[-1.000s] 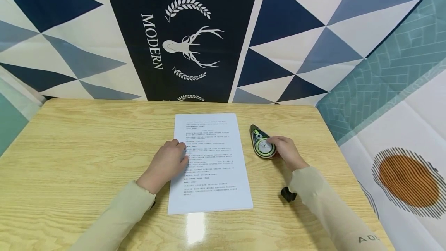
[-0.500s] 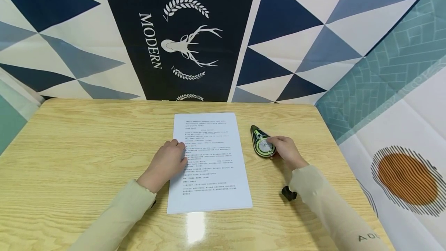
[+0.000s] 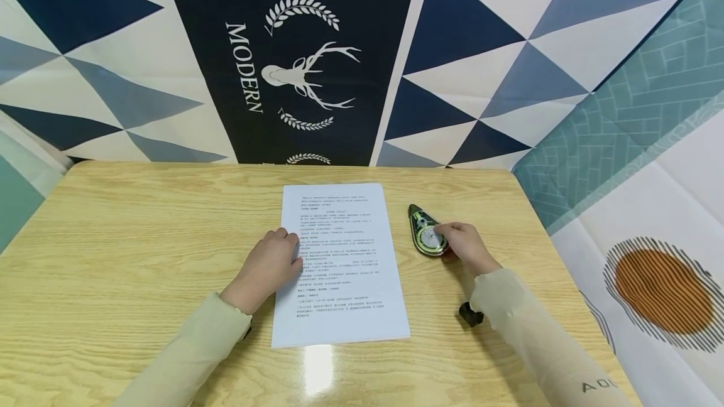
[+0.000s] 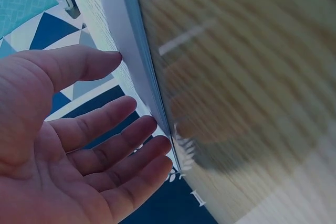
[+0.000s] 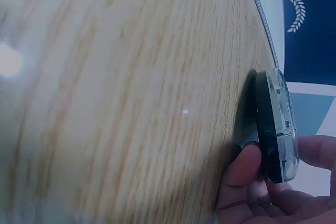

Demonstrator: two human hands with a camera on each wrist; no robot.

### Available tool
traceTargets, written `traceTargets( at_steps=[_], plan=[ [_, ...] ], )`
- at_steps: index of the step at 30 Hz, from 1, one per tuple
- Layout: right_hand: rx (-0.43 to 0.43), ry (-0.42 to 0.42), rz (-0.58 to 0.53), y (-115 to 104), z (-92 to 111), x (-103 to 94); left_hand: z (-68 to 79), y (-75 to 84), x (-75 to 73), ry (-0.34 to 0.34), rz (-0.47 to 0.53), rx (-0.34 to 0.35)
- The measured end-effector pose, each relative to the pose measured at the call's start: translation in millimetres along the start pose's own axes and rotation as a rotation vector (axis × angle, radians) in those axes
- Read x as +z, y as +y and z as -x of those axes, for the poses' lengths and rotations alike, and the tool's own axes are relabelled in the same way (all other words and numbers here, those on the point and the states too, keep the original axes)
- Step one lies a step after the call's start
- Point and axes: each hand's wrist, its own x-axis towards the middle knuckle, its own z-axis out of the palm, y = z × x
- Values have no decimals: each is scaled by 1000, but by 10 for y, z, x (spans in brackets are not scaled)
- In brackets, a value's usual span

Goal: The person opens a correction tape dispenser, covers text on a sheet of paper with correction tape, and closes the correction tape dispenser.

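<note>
A stack of printed white paper (image 3: 351, 269) lies flat on the wooden table, its thin layered edge visible in the left wrist view. My left hand (image 3: 268, 269) rests at the left side of the stack, fingertips touching its edge and top, the fingers only loosely bent, as the left wrist view (image 4: 79, 140) also shows. To the right of the paper is a correction tape (image 3: 428, 234) with a dark body and clear, green-trimmed cover. My right hand (image 3: 464, 245) pinches its rear end, thumb on the cover and fingers at the underside (image 5: 247, 166).
The wooden table (image 3: 141, 237) ends at a patterned wall cloth (image 3: 317, 61) behind and at the right. A black piece (image 3: 471, 314), apparently the wrist camera, shows beneath the right sleeve. Light glares off the tabletop in front of the paper.
The correction tape and my right hand have shifted very slightly to the right. My left hand and the paper stay practically where they were.
</note>
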Motion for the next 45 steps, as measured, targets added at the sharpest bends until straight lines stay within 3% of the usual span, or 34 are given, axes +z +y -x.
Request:
traceTargets(
  at_steps=[23,45],
  plan=[
    [40,39,98,12,14,-6,9,6,7,2,19,-9],
    [0,71,163,31,37,-21,17,5,6,-13,23,-21]
  ],
)
